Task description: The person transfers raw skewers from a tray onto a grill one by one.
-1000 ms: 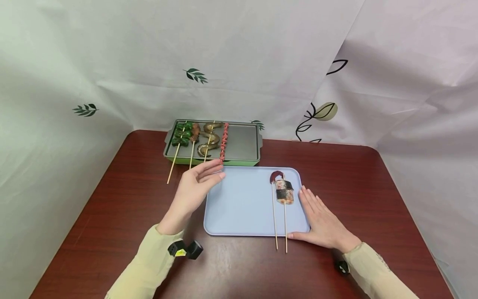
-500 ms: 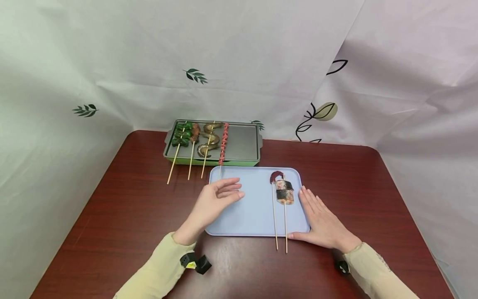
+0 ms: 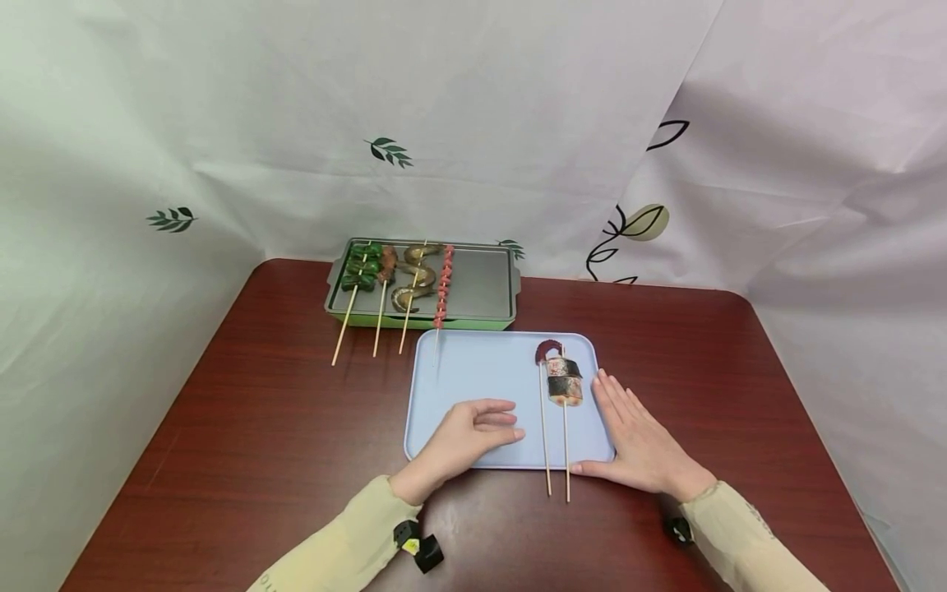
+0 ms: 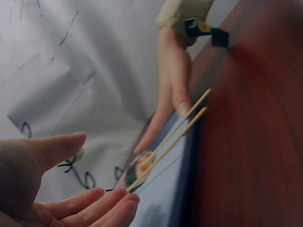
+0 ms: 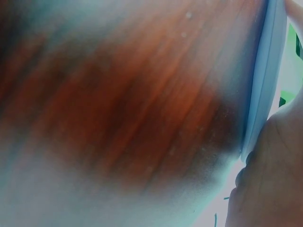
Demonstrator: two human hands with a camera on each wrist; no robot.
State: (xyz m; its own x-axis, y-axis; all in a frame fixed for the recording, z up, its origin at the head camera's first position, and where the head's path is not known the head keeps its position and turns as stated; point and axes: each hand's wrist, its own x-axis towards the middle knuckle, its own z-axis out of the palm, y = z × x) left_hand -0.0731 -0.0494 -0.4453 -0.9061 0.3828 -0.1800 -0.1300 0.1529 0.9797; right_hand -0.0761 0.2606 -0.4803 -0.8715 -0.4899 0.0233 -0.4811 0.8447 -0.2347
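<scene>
My left hand (image 3: 473,432) hovers over the near part of the light blue tray (image 3: 473,362), fingers relaxed and apart from the thumb, with nothing between them. To its right on the tray lie two skewers: a dark red curled piece (image 3: 547,349) on a stick, and a skewer of pale rolls with black bands (image 3: 565,382). Both sticks overhang the tray's near edge. My right hand (image 3: 639,440) rests with straight fingers along the tray's right edge, its thumb at the near right corner. The left wrist view shows my left fingers (image 4: 90,208) spread and bare.
Behind the tray stands a grill box (image 3: 484,284) with a grey plate and green sides. It bears a green pepper skewer (image 3: 360,267), a brown meat skewer (image 3: 387,261), a shrimp skewer (image 3: 414,275) and a red skewer (image 3: 444,288), whose stick reaches over the tray.
My left hand has moved from the red skewer's lower end on the grill toward me and to the right, over the tray. The right hand stays in place.
</scene>
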